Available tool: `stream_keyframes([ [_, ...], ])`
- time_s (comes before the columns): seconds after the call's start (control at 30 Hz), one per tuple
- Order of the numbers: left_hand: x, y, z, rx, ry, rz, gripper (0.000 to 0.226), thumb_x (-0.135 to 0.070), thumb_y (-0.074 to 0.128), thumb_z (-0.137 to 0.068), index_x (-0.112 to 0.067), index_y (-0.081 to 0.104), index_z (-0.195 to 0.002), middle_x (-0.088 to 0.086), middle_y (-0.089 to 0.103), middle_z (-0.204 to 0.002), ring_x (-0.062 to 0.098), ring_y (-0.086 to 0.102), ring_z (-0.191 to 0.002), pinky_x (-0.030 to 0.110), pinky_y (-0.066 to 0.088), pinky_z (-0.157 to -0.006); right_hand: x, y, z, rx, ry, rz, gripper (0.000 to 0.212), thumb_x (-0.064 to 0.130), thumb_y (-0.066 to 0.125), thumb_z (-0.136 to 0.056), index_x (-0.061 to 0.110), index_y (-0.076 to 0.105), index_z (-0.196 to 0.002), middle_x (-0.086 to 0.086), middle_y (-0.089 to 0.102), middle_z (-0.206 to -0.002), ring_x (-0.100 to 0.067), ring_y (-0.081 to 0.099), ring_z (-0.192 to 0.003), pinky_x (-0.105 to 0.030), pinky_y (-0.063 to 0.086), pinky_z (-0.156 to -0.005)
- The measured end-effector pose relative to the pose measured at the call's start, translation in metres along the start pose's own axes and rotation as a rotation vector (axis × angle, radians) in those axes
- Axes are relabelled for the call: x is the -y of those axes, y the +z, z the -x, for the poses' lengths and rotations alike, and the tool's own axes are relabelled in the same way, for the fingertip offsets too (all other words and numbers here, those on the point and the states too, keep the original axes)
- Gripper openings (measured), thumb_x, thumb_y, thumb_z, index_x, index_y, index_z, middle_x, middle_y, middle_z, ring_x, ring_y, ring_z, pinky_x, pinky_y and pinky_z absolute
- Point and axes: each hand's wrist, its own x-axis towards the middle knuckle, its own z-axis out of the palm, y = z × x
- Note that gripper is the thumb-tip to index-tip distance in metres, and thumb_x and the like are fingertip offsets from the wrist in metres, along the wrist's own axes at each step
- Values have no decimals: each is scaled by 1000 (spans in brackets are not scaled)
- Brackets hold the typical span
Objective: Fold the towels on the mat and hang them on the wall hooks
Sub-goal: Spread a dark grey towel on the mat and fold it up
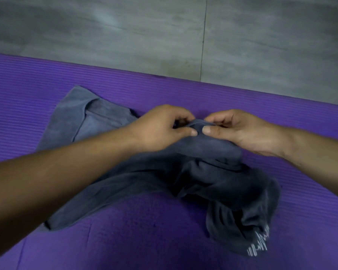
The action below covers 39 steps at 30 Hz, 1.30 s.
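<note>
A grey towel [98, 121] lies crumpled across the purple mat [27, 98], its left part spread flat. Another bunched dark grey cloth with a white pattern at its end [242, 221] lies at the lower right; I cannot tell whether it is a separate towel. My left hand [160, 127] and my right hand [240, 129] meet above the middle of the towel. Both pinch the same raised fold of the towel's edge between thumb and fingers, thumbs almost touching. No wall hooks are in view.
Grey tiled floor [125, 36] lies beyond the mat's far edge, with a grout line running down at the right of centre. Bare purple mat shows to the left, right and in front of the towels.
</note>
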Motion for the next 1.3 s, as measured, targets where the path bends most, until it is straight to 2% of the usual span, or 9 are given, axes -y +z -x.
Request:
stream_keyframes([
  [0.2, -8, 5, -23, 136, -100, 199, 4, -21, 74, -88, -18, 76, -86, -8, 75, -79, -6, 59, -67, 10, 46, -67, -25, -38, 38, 60, 247, 41, 44, 46, 74, -83, 4, 60, -77, 0, 47, -63, -9, 41, -56, -18, 30, -47],
  [0.4, -9, 6, -33, 185, -183, 180, 3, -20, 73, -88, -20, 75, -86, -11, 74, -75, -6, 62, -67, 9, 47, -66, -33, -55, 61, 93, 189, 218, 37, 45, 71, -85, 10, 67, -75, 1, 54, -69, -12, 46, -67, -31, 33, -65],
  [0.53, -7, 0, -37, 115, -230, 214, 6, -18, 72, -87, -18, 76, -82, -7, 73, -75, 0, 61, -70, 13, 50, -67, -31, -74, 84, -4, 170, 95, 32, 31, 74, -79, 2, 71, -92, -19, 69, -88, -18, 60, -81, -34, 42, -82],
  [0.63, -6, 0, -41, 136, -273, 121, 9, -25, 73, -87, -18, 77, -81, -2, 75, -77, 5, 61, -71, 20, 50, -69, -35, -86, 98, -13, 147, 22, 23, 25, 71, -79, 5, 72, -92, -21, 72, -92, -20, 66, -82, -29, 53, -76],
  [0.77, -16, 10, -47, 317, -285, -300, 15, -31, 70, -92, -23, 74, -104, -4, 76, -102, 10, 69, -96, 31, 53, -93, -51, -90, 120, -137, 38, -38, 19, 23, 65, -85, 11, 75, -96, -11, 76, -95, -15, 69, -85, -26, 55, -76],
  [0.83, -43, 30, -54, 356, -218, -446, 54, -38, 69, -92, -29, 52, -142, -6, 57, -142, 12, 52, -131, 28, 39, -112, -60, -87, 127, -182, -14, 28, 23, 28, 61, -89, 13, 74, -101, -13, 75, -98, -19, 68, -87, -38, 54, -81],
  [0.93, -96, 68, -70, 316, -34, -218, 70, -42, 74, -87, -29, 43, -148, -12, 49, -147, -4, 44, -130, 5, 29, -106, -68, -78, 130, -262, -82, 41, 28, 33, 53, -93, 14, 70, -107, -10, 73, -93, -23, 65, -78, -39, 54, -75],
  [1.1, -111, 96, -89, 272, -31, 214, 3, -17, 75, -88, -15, 74, -91, -6, 74, -79, 0, 63, -71, 21, 53, -68, -76, -85, 146, -365, -53, 26, 31, 42, 64, -83, 12, 66, -86, 2, 63, -69, -7, 53, -64, -21, 45, -58],
  [1.3, -97, 94, -90, 294, -143, 460, 18, -26, 71, -77, -11, 76, -84, 1, 75, -82, 7, 66, -73, 17, 54, -71, -84, -128, 189, -198, 234, 100, 27, 34, 71, -85, 11, 64, -75, -3, 57, -64, -16, 52, -60, -33, 43, -55],
])
